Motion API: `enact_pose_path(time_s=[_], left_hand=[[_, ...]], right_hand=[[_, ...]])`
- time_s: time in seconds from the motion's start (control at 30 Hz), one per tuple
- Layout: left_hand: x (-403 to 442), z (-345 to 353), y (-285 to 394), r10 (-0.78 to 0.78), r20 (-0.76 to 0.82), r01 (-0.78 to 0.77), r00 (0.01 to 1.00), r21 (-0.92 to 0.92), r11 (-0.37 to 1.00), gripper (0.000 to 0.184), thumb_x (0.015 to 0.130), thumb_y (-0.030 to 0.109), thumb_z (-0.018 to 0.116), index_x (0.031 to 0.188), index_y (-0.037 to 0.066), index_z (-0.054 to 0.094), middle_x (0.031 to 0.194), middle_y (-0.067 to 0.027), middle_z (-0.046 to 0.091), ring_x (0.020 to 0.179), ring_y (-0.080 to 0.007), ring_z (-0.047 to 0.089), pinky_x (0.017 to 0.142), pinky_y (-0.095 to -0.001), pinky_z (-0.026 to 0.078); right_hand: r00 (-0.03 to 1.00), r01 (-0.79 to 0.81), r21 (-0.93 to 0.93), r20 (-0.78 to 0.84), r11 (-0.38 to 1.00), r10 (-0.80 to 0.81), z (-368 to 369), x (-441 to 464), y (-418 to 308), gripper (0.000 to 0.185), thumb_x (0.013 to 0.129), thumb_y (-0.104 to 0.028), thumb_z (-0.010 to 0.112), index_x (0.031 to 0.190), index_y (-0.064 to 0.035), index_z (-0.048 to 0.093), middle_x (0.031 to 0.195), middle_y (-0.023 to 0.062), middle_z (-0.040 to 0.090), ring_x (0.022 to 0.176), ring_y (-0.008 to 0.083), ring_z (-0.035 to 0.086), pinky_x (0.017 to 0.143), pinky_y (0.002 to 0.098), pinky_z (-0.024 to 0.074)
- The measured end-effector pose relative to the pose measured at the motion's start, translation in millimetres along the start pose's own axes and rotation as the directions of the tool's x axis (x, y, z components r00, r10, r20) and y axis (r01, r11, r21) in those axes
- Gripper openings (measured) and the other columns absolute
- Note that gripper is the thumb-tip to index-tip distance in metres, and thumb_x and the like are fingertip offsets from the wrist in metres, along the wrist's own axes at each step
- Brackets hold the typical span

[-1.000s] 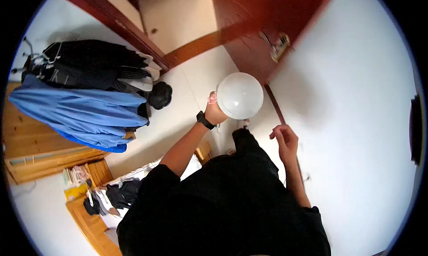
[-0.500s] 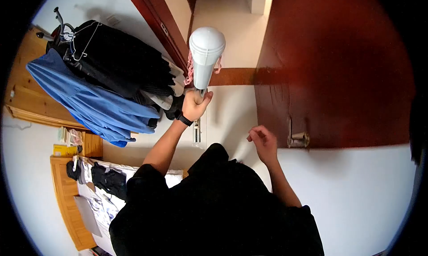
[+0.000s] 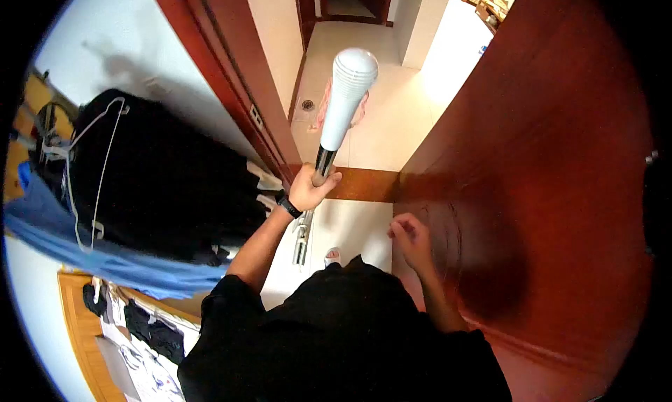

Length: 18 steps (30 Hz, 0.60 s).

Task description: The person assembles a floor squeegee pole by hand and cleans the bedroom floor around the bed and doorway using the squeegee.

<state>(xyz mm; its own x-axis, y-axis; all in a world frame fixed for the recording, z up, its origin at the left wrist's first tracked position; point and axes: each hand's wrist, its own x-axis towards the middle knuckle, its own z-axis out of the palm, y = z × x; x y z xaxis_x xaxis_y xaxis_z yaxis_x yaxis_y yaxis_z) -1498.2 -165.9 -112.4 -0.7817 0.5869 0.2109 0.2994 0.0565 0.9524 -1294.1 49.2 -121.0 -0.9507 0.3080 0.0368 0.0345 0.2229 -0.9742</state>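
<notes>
My left hand, with a black watch at the wrist, is wrapped round the metal shaft of a long pole. Its pale, ribbed, rounded end points up and away from me, and the metal lower end shows below my hand. Pink strands hang behind the pale part. To the right, my right hand holds nothing that I can make out; its fingers are loosely curled in front of the red door.
A red-brown door stands open on the right. Beyond the wooden threshold lies a tiled floor. Dark clothes and a white hanger are at the left, above a bed.
The view has moved closer to the doorway, and more of the room beyond shows. The pole has swung from pointing at the camera to leaning up and away, still in my left hand.
</notes>
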Motion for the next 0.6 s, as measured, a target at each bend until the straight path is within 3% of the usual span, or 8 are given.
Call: enact_pose_path(time_s=[0.1, 0.23, 0.37, 0.4, 0.5, 0.6], left_hand=[[56.2, 1.4, 0.4, -0.012, 0.016, 0.012, 1.000, -0.036, 0.999, 0.040, 0.090, 0.020, 0.064, 0.062, 0.004, 0.040, 0.053, -0.0028, 0.028, 0.051, -0.0122, 0.029, 0.048, -0.0335, 0.028], [71.7, -6.0, 24.8, 0.018, 0.001, -0.018, 1.000, 0.005, 1.000, 0.043, 0.091, 0.020, 0.063, 0.060, 0.005, 0.037, 0.052, -0.0026, 0.029, 0.049, -0.0107, 0.030, 0.046, -0.0341, 0.026], [42.3, -2.9, 15.1, -0.067, -0.001, 0.066, 0.998, -0.194, 0.979, 0.042, 0.093, 0.020, 0.061, 0.061, 0.005, 0.038, 0.051, 0.0017, 0.031, 0.049, -0.0082, 0.029, 0.045, -0.0315, 0.024], [78.4, -10.4, -2.9, 0.019, 0.020, -0.015, 1.000, -0.170, 0.985, 0.042, 0.094, 0.020, 0.060, 0.062, 0.006, 0.038, 0.053, 0.0033, 0.031, 0.051, -0.0073, 0.028, 0.046, -0.0301, 0.024], [221.0, -31.1, -65.5, 0.038, 0.046, -0.033, 0.998, -0.101, 0.994, 0.035, 0.098, 0.015, 0.054, 0.066, 0.009, 0.041, 0.057, 0.0057, 0.039, 0.050, -0.0040, 0.035, 0.046, -0.0238, 0.030], [291.7, -54.7, -79.3, 0.085, 0.026, -0.084, 0.996, -0.047, 0.995, 0.034, 0.097, 0.013, 0.053, 0.065, 0.008, 0.042, 0.057, 0.0050, 0.039, 0.052, -0.0042, 0.036, 0.047, -0.0237, 0.029]], right_hand=[[0.998, -0.042, -0.012, -0.046, 0.999, 0.042, -15.1, 49.7, -5.0, 0.012, 0.093, -0.011, 0.062, 0.092, 0.0007, 0.064, 0.079, 0.0061, 0.066, 0.075, 0.0124, 0.065, 0.072, 0.0273, 0.0523], [0.999, -0.040, 0.017, 0.022, 0.999, 0.040, -17.1, 51.6, -16.1, 0.012, 0.094, -0.011, 0.061, 0.092, 0.0012, 0.064, 0.080, 0.0061, 0.067, 0.074, 0.0114, 0.065, 0.072, 0.0263, 0.0517], [0.997, -0.037, 0.023, 0.062, 0.999, 0.036, -0.7, 38.4, 6.5, 0.013, 0.095, -0.011, 0.060, 0.094, 0.0017, 0.064, 0.080, 0.0064, 0.067, 0.074, 0.0108, 0.064, 0.071, 0.0253, 0.0512], [0.997, -0.052, 0.051, 0.054, 0.997, 0.050, -0.9, 77.5, 13.4, 0.014, 0.095, -0.011, 0.059, 0.095, 0.0018, 0.064, 0.080, 0.0066, 0.067, 0.074, 0.0107, 0.064, 0.070, 0.0250, 0.0511], [0.998, -0.011, 0.084, 0.066, 0.996, 0.006, -17.3, 252.0, 19.4, 0.014, 0.096, -0.011, 0.058, 0.097, 0.0018, 0.063, 0.079, 0.0065, 0.066, 0.073, 0.0107, 0.064, 0.069, 0.0249, 0.0513], [0.988, 0.092, 0.119, 0.112, 0.989, -0.105, -13.9, 348.2, 4.7, 0.015, 0.096, -0.011, 0.058, 0.096, 0.0031, 0.063, 0.078, 0.0075, 0.067, 0.074, 0.0118, 0.066, 0.069, 0.0266, 0.0532]])
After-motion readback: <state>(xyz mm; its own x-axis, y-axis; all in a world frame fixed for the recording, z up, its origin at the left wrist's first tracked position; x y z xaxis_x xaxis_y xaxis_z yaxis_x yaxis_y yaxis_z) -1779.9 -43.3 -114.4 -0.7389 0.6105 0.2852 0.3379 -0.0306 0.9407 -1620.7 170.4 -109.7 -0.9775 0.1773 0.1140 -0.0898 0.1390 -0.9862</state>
